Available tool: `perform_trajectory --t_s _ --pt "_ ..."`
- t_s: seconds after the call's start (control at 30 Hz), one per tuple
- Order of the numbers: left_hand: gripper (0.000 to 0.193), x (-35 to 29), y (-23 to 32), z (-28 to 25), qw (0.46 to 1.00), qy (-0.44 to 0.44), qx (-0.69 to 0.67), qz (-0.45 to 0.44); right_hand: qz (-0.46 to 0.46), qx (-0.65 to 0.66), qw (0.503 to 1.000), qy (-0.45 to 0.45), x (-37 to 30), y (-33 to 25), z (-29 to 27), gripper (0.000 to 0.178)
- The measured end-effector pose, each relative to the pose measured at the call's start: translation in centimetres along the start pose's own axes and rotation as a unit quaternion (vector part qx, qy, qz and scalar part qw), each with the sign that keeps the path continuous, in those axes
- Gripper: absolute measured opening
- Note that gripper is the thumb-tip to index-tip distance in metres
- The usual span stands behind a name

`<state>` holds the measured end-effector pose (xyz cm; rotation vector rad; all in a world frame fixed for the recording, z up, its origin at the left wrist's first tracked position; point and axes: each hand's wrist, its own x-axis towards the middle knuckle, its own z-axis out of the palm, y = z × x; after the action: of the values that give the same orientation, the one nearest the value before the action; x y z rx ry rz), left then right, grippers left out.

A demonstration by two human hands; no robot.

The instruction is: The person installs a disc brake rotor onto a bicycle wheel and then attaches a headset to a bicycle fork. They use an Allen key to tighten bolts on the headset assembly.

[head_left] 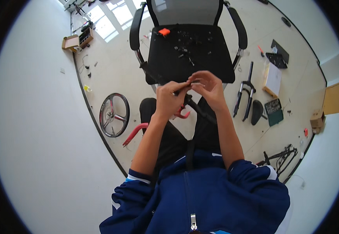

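My left hand (171,97) is closed in a pinch, its fingertips meeting those of my right hand (210,91) just in front of the chair seat. The right fingers curl toward the thumb. Something small and dark sits between the fingertips, too small to make out. A black handlebar (202,111) runs slantwise below both hands, one end by the seat's front left corner and the other over my right thigh. Under it, between my knees, shows a curved red part (183,115). A red tube-like piece (135,133) sticks out left of my left leg.
The black office chair (189,66) carries small metal parts and an orange item (164,32). At left on the floor lies a spoked wheel (114,115). To the right are a suspension fork (246,91), a saddle (257,112), a toolbox (273,111) and a white box (272,80).
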<state>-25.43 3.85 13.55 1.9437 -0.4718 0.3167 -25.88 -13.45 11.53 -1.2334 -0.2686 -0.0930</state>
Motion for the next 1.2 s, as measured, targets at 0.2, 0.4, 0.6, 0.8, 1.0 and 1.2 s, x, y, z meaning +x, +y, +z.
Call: perform_trajectory --t_s 0.2,0.4,0.6,0.8,1.0,1.2 --pt "0.016 0.0 -0.7 0.7 0.999 0.035 0.01 0.006 0.0 -0.121 0.978 0.17 -1.0 -0.6 2.9 0.036" --pt "0.015 -0.6 -0.5 1.9 0.996 0.075 0.043 0.012 -0.178 -0.317 0.876 0.317 -1.2 0.9 6.4 0.031" --pt "0.016 -1.3 -0.2 2.3 0.993 0.106 0.041 0.022 -0.201 -0.377 0.87 0.245 -0.9 0.4 6.0 0.019" --pt "0.017 -0.2 -2.4 0.5 0.998 -0.05 0.001 0.023 -0.058 -0.263 0.958 -0.102 0.8 -2.9 1.2 0.018" --pt "0.015 0.7 -3.2 -0.6 0.985 -0.17 -0.025 0.006 -0.025 -0.247 0.949 -0.194 2.4 -4.2 -0.2 0.022" --pt "0.018 0.7 -2.7 0.1 0.995 -0.098 0.006 0.024 0.005 -0.223 0.972 0.072 -1.0 -1.5 2.1 0.02"
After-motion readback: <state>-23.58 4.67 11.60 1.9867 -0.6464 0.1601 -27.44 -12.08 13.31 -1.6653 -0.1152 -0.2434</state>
